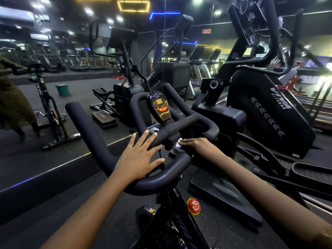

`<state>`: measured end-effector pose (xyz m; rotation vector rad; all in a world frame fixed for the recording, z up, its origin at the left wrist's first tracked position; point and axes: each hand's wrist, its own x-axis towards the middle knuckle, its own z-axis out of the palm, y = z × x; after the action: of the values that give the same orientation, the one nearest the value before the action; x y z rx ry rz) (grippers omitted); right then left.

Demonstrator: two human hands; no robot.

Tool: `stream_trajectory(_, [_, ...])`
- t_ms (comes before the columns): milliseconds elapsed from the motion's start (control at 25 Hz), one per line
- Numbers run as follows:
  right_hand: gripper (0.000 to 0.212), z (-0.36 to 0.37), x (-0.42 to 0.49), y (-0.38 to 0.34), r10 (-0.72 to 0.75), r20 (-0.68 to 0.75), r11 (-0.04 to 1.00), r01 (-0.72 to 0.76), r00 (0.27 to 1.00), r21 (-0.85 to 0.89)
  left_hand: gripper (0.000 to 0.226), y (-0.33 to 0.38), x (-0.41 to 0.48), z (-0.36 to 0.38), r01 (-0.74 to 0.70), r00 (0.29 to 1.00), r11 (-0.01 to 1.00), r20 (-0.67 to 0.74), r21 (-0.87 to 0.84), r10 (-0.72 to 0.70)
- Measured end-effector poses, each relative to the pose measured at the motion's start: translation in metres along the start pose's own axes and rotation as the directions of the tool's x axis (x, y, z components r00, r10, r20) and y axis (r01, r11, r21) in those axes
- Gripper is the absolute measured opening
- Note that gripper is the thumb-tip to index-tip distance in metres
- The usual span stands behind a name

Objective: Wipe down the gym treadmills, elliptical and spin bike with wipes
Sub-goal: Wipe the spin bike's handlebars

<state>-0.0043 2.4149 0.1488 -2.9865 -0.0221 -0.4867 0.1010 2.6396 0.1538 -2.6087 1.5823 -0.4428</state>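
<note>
The black spin bike handlebar fills the middle of the head view, with a small console at its centre. My left hand lies flat on the bar's centre, fingers spread, holding nothing. My right hand is closed over a white wipe, pressing it on the bar just right of the centre clamp. Most of the wipe is hidden under my fingers. A red knob sits on the frame below.
A large black elliptical stands close on the right, its pedal beside the bike. A mirror wall ahead reflects a spin bike, a person and a green bucket. Another elliptical stands ahead.
</note>
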Motion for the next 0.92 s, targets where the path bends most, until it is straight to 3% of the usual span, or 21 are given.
stream_trajectory(160, [0.042,-0.017,-0.039,0.013,-0.085,0.055,0.994,0.081,0.995,0.068,0.100,0.000,0.000,0.000,-0.004,1.000,1.000,0.002,0.005,0.004])
stream_trajectory(360, [0.026,-0.041,-0.022,0.008,0.037,-0.057,0.995,-0.032,0.998,0.093,0.094,0.001,0.001,-0.001,0.009,1.000,1.000,0.001,0.019,-0.009])
stream_trajectory(520, [0.024,-0.021,0.026,0.001,0.087,0.139,0.989,-0.101,0.986,0.103,0.097,-0.001,0.001,-0.002,0.008,1.000,1.000,0.019,0.018,-0.008])
stream_trajectory(640, [0.036,-0.015,0.017,0.011,0.174,0.011,0.975,-0.174,0.985,0.141,0.089,0.000,0.000,-0.002,0.007,1.000,0.999,0.024,0.036,-0.008])
stream_trajectory(800, [0.039,-0.003,-0.024,0.018,0.401,-0.124,0.902,-0.367,0.908,0.229,0.080,-0.001,-0.001,-0.002,0.023,0.999,0.999,0.049,0.035,-0.024])
stream_trajectory(920, [0.039,-0.001,-0.049,0.015,0.456,-0.218,0.877,-0.394,0.863,0.276,0.061,0.000,0.000,-0.003,0.024,0.998,0.999,0.057,0.039,-0.027])
